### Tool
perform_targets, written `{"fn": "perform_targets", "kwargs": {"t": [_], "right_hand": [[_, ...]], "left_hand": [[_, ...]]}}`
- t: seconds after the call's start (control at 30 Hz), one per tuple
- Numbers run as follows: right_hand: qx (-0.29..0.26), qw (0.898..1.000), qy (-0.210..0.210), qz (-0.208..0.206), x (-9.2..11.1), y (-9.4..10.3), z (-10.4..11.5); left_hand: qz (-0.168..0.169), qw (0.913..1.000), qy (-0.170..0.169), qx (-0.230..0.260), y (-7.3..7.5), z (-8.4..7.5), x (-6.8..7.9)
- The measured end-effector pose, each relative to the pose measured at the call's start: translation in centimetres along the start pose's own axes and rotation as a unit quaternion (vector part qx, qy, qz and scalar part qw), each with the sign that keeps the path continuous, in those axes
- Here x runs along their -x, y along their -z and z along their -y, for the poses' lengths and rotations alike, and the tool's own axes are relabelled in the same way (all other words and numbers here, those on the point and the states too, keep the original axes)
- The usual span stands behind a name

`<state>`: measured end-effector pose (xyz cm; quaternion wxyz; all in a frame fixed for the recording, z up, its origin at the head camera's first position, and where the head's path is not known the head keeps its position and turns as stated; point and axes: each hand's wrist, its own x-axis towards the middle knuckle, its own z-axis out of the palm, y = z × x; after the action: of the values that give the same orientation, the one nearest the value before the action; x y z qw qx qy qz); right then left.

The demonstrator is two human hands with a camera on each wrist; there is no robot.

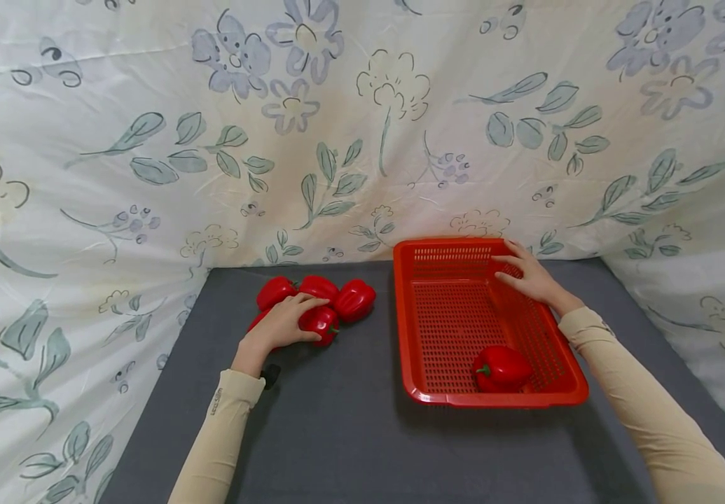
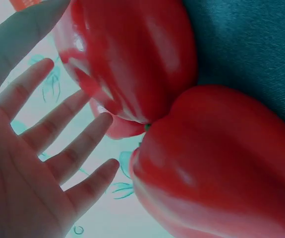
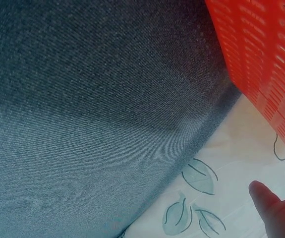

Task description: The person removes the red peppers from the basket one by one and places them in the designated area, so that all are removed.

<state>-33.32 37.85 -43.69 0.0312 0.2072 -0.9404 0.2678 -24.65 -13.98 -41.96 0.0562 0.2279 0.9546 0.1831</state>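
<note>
On the left of the table several red bell peppers lie in a cluster. My left hand [image 1: 281,323] reaches over them, its thumb and fingers spread around the near pepper [image 1: 319,326]. From the left wrist, the fingers [image 2: 75,152] look straight and apart, beside a large pepper [image 2: 132,54]; whether the thumb touches it I cannot tell. A red plastic basket [image 1: 403,329] stands right of centre with one bell pepper [image 1: 503,368] in its near right corner. Over the basket's far right rim hangs my right hand [image 1: 532,277], fingers loosely extended and holding nothing. The right wrist view catches only part of that hand [image 3: 283,215].
A dark grey cloth [image 1: 349,434] covers the table. Pale floral fabric [image 1: 337,140] hangs behind it and along both sides. More peppers, such as one at the back [image 1: 275,291] and one on the right [image 1: 354,301], crowd around the left hand.
</note>
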Motion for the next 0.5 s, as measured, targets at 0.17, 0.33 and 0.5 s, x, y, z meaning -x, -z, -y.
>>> {"fn": "perform_targets", "kwargs": {"t": [0.17, 0.33, 0.5], "right_hand": [[0.007, 1.0, 0.0, -0.002, 0.1, 0.0, 0.0], [0.004, 1.0, -0.001, 0.0, 0.3, 0.0, 0.3], [0.002, 1.0, 0.002, -0.004, 0.4, -0.1, 0.5]], "left_hand": [[-0.001, 0.9999, -0.013, -0.009, 0.3, -0.6, -0.2], [0.003, 0.9998, -0.021, -0.001, 0.4, -1.4, -0.5], [0.002, 0.9992, -0.038, -0.009, 0.3, -1.9, -1.0]]}}
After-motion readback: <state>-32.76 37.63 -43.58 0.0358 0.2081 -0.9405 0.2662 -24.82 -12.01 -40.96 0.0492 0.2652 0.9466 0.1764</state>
